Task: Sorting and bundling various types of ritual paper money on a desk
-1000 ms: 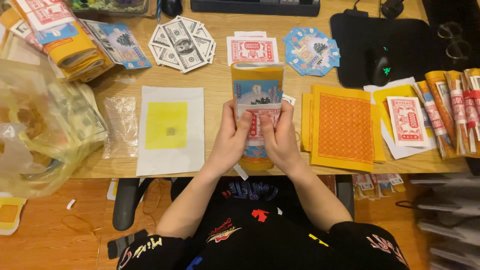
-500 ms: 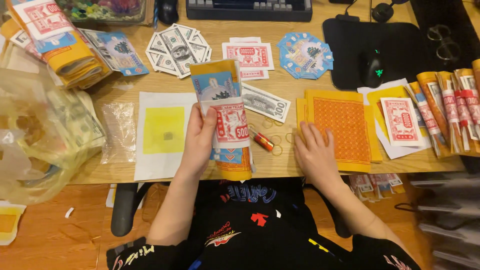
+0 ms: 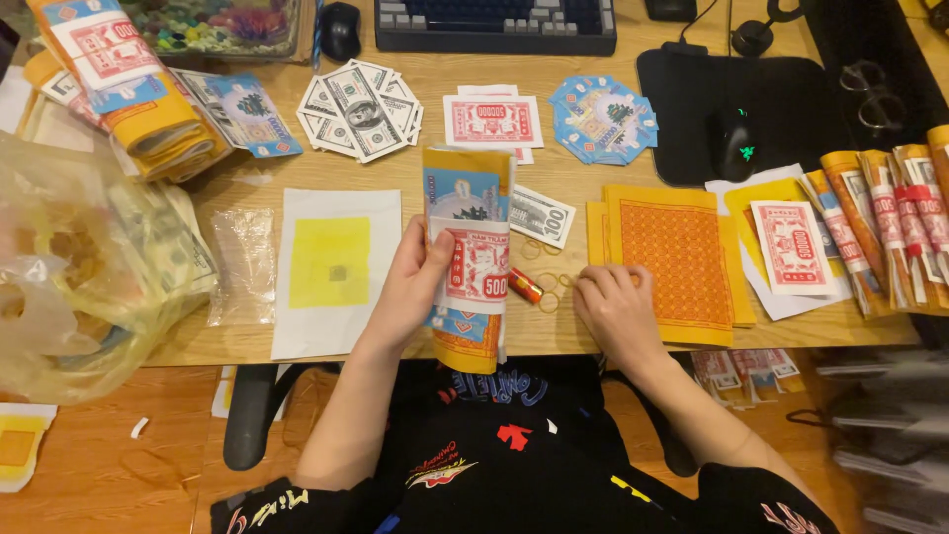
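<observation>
I saw the wooden desk (image 3: pixel 297 173) spread with paper stacks. My left hand (image 3: pixel 413 282) gripped the folded paper bundle (image 3: pixel 469 259), unbanded at the desk's near edge; my right hand (image 3: pixel 615 309) lay open by the loose rubber bands (image 3: pixel 546 287).

A folded paper bundle (image 3: pixel 467 259), matt and printed, is gripped by the left-hand fingers (image 3: pixel 427 259). Thin rubber bands (image 3: pixel 546 285) are seen beside the right-hand fingers (image 3: pixel 593 287), on the smooth wooden table (image 3: pixel 554 331). Further left, crinkled glossy plastic bag (image 3: pixel 69 287) is seen.
</observation>
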